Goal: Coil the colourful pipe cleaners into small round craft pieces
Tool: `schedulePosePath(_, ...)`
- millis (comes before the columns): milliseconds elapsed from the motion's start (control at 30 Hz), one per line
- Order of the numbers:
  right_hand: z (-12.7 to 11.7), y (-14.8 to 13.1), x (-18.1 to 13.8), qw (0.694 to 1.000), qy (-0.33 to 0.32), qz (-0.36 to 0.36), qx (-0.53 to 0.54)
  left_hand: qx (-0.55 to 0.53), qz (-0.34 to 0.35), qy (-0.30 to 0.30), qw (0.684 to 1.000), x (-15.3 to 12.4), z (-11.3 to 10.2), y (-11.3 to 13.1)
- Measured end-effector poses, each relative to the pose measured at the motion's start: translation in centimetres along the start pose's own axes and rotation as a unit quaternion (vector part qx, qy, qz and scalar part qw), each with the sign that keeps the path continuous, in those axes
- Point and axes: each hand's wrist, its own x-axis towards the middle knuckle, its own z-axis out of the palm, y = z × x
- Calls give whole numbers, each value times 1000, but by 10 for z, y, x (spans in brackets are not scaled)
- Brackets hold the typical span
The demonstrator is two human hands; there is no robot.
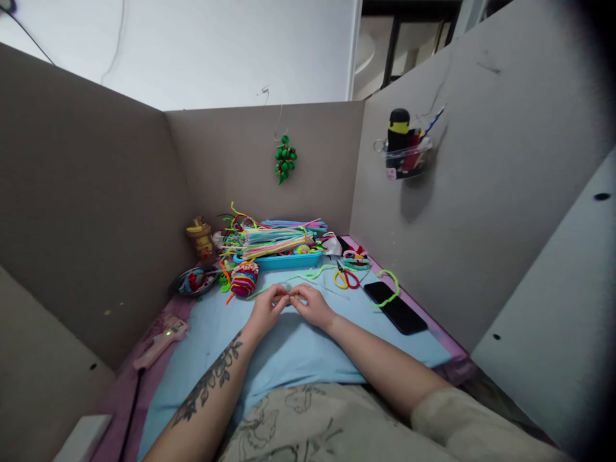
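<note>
My left hand [268,308] and my right hand [312,305] meet over the middle of the blue cloth, fingertips pinched together. Between them is a small pale green pipe cleaner [287,287] bent into a curl, mostly hidden by my fingers. Just left of my left hand stands a striped, multicoloured pipe-cleaner piece [244,280]. Scissors [346,277] with red and yellow handles lie beyond my right hand, close to a bright green pipe cleaner [320,272].
Behind my hands, a blue tray [289,262] is heaped with pipe cleaners [276,236]. A black phone [397,309] lies at right. On the left are a dark bowl [192,282], a yellow-brown cup [200,236] and a pink glue gun [161,343] with its cord. Grey panels enclose three sides.
</note>
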Motion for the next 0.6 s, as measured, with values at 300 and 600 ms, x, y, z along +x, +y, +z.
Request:
schedulePosePath(300,2,1,1,999,24,-4,-21,-74,-79,-1,994,5,0,-11)
schedulePosePath(600,-3,2,3,1000,18,-2,4,20,-45,2,999,5,-4,-4)
